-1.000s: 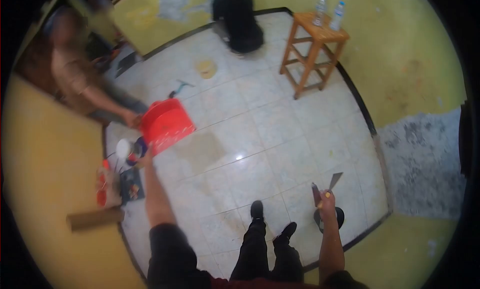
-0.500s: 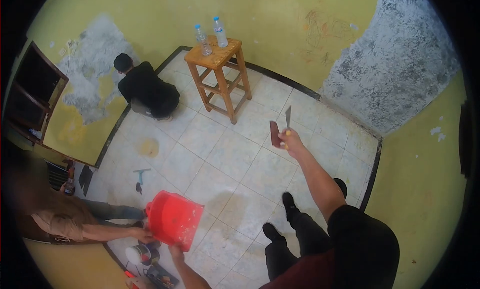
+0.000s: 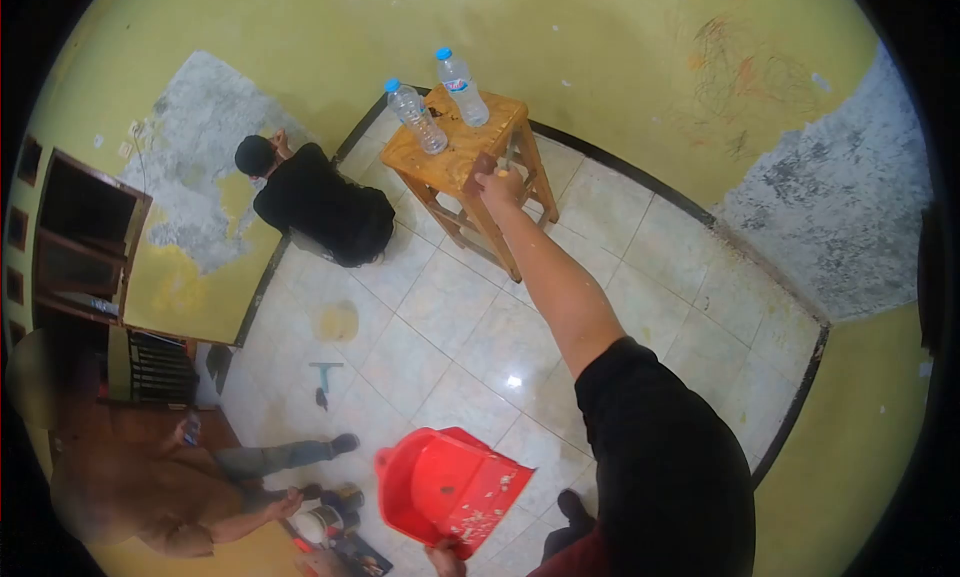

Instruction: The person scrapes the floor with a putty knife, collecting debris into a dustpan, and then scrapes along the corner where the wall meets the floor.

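My right hand (image 3: pixel 500 190) is stretched out to the near edge of a wooden stool (image 3: pixel 447 164). Its fingers are closed around a putty knife (image 3: pixel 506 164) and a flat brown piece (image 3: pixel 483 169) that looks like sandpaper. Two clear plastic bottles with blue caps, a left one (image 3: pixel 418 120) and a right one (image 3: pixel 464 89), stand on the stool beyond the hand. Low in the view, my left hand (image 3: pixel 447 559) grips the rim of a red dustpan (image 3: pixel 425 482) with pale flakes along its lip.
A person in black (image 3: pixel 325 202) crouches by the scraped wall at the back left. Another person (image 3: pixel 150 477) stands at the left, near paint cans (image 3: pixel 318 524). A squeegee-like tool (image 3: pixel 324 377) lies on the tiles. A peeled grey wall patch (image 3: pixel 830 187) is at the right.
My right hand has moved with the putty knife and brown piece to the stool. The dustpan has shifted right, away from the other person's hand, which was at it before. The view has turned left.
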Demonstrator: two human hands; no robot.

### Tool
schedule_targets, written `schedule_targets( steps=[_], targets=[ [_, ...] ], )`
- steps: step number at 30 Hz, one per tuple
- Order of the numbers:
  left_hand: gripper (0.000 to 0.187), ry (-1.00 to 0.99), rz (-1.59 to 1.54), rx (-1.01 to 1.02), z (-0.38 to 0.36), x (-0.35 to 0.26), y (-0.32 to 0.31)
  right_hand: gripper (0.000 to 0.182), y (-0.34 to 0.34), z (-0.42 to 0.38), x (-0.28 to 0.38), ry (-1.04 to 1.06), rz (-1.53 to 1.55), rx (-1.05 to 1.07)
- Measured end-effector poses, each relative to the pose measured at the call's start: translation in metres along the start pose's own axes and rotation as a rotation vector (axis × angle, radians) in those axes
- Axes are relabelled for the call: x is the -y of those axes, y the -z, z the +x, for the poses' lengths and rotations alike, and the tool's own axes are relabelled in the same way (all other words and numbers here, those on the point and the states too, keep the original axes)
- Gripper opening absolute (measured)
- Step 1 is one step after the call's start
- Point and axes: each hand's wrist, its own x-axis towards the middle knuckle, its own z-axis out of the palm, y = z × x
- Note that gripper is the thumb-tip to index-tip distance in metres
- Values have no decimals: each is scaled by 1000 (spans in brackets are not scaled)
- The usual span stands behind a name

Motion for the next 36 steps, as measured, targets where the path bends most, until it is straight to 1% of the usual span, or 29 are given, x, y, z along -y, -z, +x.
schedule_targets(
  steps=[2,3,4,5,6,7,9,10,12,13,15,16,17,19,20,21,22,23,24,25,26,27,28,29,32,33,34,35,36],
  targets=[
    [61,-36,-66,-61,-40,-59,-95,37,-33,52,-32,134,-124,-12],
    [58,-40,-95,-75,-56,-80,-132,37,-49,66,-40,91,-64,-13],
    [57,-33,-129,-79,-71,-103,-170,37,-68,91,-61,22,147,191],
    [56,-24,-144,-75,-81,-115,-193,37,-82,110,-81,16,353,249],
    [56,-31,-140,-55,-91,-129,-214,33,-85,104,-79,100,184,162],
    [61,19,-51,-17,-73,-102,-182,30,-86,97,-76,168,8,63],
    [61,-80,192,66,-72,-110,-190,40,-51,67,-14,181,-551,74],
    [62,-117,276,95,-72,-119,-199,40,-38,67,-10,167,-544,46],
    [61,114,-5,29,-80,-142,-231,45,-16,66,-5,111,-472,-41],
    [61,132,27,42,-72,-143,-218,45,3,58,-15,94,-477,-76],
    [60,184,113,45,-51,-137,-216,41,68,43,-27,236,-468,-64],
    [60,179,152,97,-48,-139,-221,35,116,31,-38,102,-524,53],
    [60,191,164,122,-37,-137,-225,35,169,14,-58,177,-634,84],
    [62,64,206,208,-4,-128,-233,35,298,-27,-110,160,-1116,267],
    [62,73,222,230,3,-140,-240,39,360,-75,-104,73,-1279,462],
    [63,30,254,265,9,-150,-258,42,426,-117,-124,137,-1386,530],
    [64,-5,282,304,14,-153,-275,48,480,-156,-139,-164,-1588,740],
    [64,-4,243,350,27,-151,-281,57,490,-209,-74,-541,-1590,908],
    [63,-21,257,370,27,-153,-296,67,504,-262,-28,-653,-1440,804],
    [62,-42,272,383,26,-155,-311,74,519,-302,-16,-895,-1333,689],
    [62,-23,284,394,23,-154,-321,63,531,-343,-15,-782,-1253,426],
    [56,-67,297,418,24,-153,-335,56,540,-359,-21,-692,-1200,271],
    [50,-115,294,447,23,-147,-360,50,549,-359,-29,-639,-1160,221],
    [53,-38,282,449,4,-155,-389,44,563,-355,-32,-582,-1129,177],
    [55,-22,324,439,15,-120,-444,30,592,-360,-17,-605,-1095,186],
    [55,-15,315,447,21,-103,-462,26,607,-359,-10,-523,-858,206],
    [55,-3,305,441,26,-82,-479,26,596,-346,21,-654,-640,230],
    [56,-13,282,394,31,-59,-500,27,606,-331,28,-584,-639,312],
    [57,80,349,458,33,-43,-519,33,620,-315,29,-324,-717,339]
  ],
)
